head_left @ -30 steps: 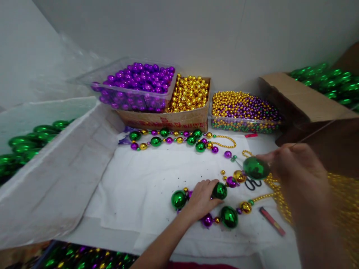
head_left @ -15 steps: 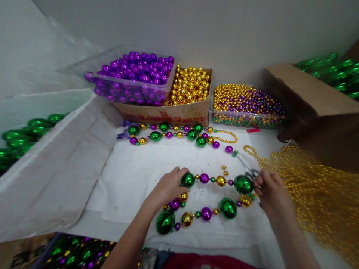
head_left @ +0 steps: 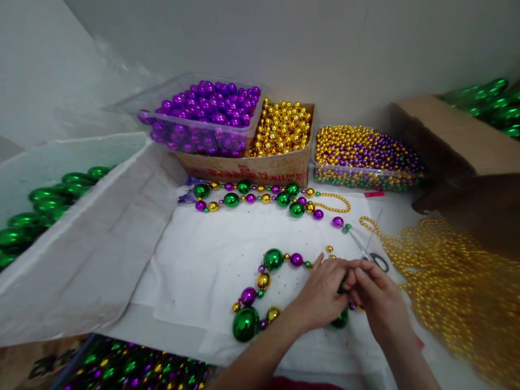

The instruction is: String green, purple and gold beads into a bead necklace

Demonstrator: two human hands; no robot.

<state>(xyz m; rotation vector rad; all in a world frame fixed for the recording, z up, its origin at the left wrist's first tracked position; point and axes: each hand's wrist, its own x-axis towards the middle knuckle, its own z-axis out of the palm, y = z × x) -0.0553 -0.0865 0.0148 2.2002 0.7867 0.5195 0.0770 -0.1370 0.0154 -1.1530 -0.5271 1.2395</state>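
My left hand (head_left: 323, 290) is closed around the right part of a bead strand (head_left: 246, 324), over a large green bead that shows only in part between the hands. My right hand (head_left: 377, 292) has its fingertips pinched on the same strand, against the left fingertips; the exact spot is hidden. Green, purple and gold beads of the strand curve left across the white cloth (head_left: 195, 281). Just beyond the hands lie open scissors (head_left: 376, 261) and a loose gold bead (head_left: 329, 249).
Behind stand a clear tub of purple beads (head_left: 211, 111), a carton of gold beads (head_left: 284, 130) and a tub of small mixed beads (head_left: 365, 154). Another bead strand (head_left: 231, 200) lies across the cloth's back. Gold bead chains (head_left: 450, 281) pile up right, beside a brown carton (head_left: 455, 130).
My left hand has left the green bead at the strand's left corner and moved right to meet my right hand. The view has shifted slightly.
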